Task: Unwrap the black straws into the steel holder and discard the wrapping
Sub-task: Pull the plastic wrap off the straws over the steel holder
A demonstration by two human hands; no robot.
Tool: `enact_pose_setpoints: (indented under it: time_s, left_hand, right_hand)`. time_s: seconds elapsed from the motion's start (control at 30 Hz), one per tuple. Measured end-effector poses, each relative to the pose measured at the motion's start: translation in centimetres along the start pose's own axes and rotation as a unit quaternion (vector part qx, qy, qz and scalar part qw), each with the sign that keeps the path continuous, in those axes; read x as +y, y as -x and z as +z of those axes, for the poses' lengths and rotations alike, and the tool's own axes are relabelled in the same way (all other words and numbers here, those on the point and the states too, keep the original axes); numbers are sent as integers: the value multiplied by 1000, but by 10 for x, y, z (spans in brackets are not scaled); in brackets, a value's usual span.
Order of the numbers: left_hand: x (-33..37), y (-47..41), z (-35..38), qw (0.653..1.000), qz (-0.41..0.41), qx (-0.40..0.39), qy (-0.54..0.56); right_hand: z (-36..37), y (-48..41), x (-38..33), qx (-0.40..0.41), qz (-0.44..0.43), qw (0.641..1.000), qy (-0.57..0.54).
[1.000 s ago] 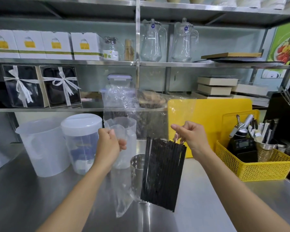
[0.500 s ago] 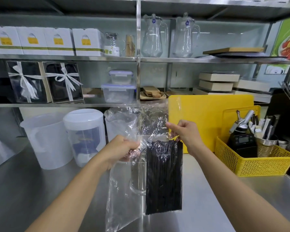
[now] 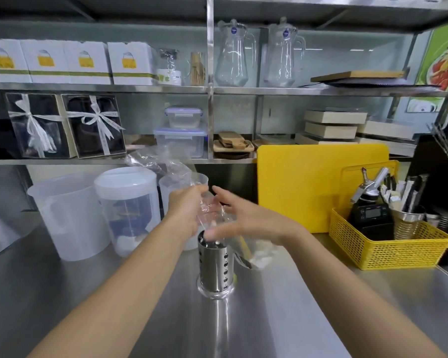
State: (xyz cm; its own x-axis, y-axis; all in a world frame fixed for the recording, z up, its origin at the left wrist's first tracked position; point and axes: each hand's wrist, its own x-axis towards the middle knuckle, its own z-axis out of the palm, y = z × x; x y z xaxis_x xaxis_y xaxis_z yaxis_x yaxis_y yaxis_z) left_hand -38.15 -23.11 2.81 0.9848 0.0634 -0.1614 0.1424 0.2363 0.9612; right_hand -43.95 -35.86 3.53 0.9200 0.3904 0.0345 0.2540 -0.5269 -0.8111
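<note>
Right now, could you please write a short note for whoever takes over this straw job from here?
Left hand: gripping the clear wrapping, which rises above it.
Right hand: open, fingers spread over the steel holder, touching loose plastic.
Black straws: only dark tips show inside the holder's rim, so they appear to be in.
More film trails right of the holder.
Left to do: pull all the wrapping clear of the holder and discard it; no bin is in view.

2 bare forearms entered from the bottom of the frame. No sleeves, gloves, rings or wristbands were worn. Left hand (image 3: 185, 211) and right hand (image 3: 246, 219) showed motion blur at the fingers.
</note>
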Motion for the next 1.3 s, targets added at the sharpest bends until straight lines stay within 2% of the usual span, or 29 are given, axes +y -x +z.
enact_pose_setpoints:
  time_s: [0.03, 0.13, 0.2, 0.23, 0.3, 0.37, 0.4, 0.43, 0.47, 0.5, 0.53, 0.57, 0.6, 0.63, 0.67, 0.7, 0.73, 0.83, 0.87, 0.9, 0.97, 1.03, 1.1, 1.2, 1.3]
  left_hand:
    - [0, 2, 3, 1000, 0, -1, 13]
    - [2, 9, 7, 997, -17, -59, 45]
    - [6, 14, 6, 992, -20, -126, 19]
    - [8, 15, 5, 990, -2, -141, -17]
    - [11, 17, 1, 988, 100, -103, -50]
    - [16, 17, -11, 961, 270, -24, -48]
    - [20, 18, -18, 925, 370, -1, -88]
    - [22, 16, -24, 869, 464, 0, -172]
    - [23, 14, -28, 794, 538, -9, -282]
    - [24, 12, -30, 704, 585, -17, -401]
    - [24, 9, -31, 610, 610, -20, -505]
    - [23, 6, -29, 535, 618, -22, -576]
    - [19, 2, -26, 485, 619, -27, -618]
    - [16, 1, -23, 451, 627, -25, -635]
    - [14, -1, -20, 435, 636, -21, -637]
    - [14, -1, -17, 437, 632, -21, -640]
    - [16, -1, -15, 463, 610, -22, -643]
    - [20, -6, -16, 597, 507, -43, -620]
    - [23, -8, -16, 631, 493, -41, -598]
    - [27, -9, -17, 650, 485, -40, -584]
    - [35, -10, -16, 671, 468, -55, -572]
    - [41, -11, -15, 694, 445, -71, -561]
    - [46, -12, -15, 724, 414, -76, -547]
    - [51, -13, -14, 762, 385, -72, -515]
    - [53, -13, -13, 793, 363, -72, -484]
  right_hand:
    - [5, -2, 0, 10, 7, 998, 65]
    - [16, -14, 11, 173, 22, 953, 248]
    - [11, -21, 23, 265, 28, 924, 273]
    - [5, -23, 29, 284, 28, 921, 264]
    - [-9, -25, 39, 269, 29, 937, 220]
    - [-23, -22, 41, 201, 20, 965, 168]
    - [-28, -20, 40, 165, 18, 974, 157]
    - [-34, -19, 40, 135, 18, 979, 155]
    - [-39, -18, 40, 112, 18, 982, 153]
    - [-43, -18, 41, 97, 14, 985, 146]
    - [-46, -19, 40, 88, 11, 987, 137]
    - [-48, -20, 38, 84, 5, 988, 128]
    - [-48, -21, 37, 82, -4, 989, 120]
    - [-48, -22, 36, 82, -13, 990, 115]
    - [-48, -23, 36, 83, -22, 990, 115]
    - [-49, -24, 36, 81, -26, 990, 116]
    - [-50, -23, 37, 75, -27, 990, 113]
    - [-58, -19, 44, 71, -21, 996, 48]
    - [-63, -16, 47, 75, -19, 997, 11]
    - [-69, -12, 53, 75, -17, 997, -28]
    - [-80, -3, 65, 56, -22, 990, -131]
    - [-85, 7, 75, 37, -29, 967, -250]
    - [-87, 14, 88, 23, -36, 948, -315]
    - [-86, 19, 108, -26, -67, 928, -365]
    - [-86, 16, 115, -73, -55, 943, -319]
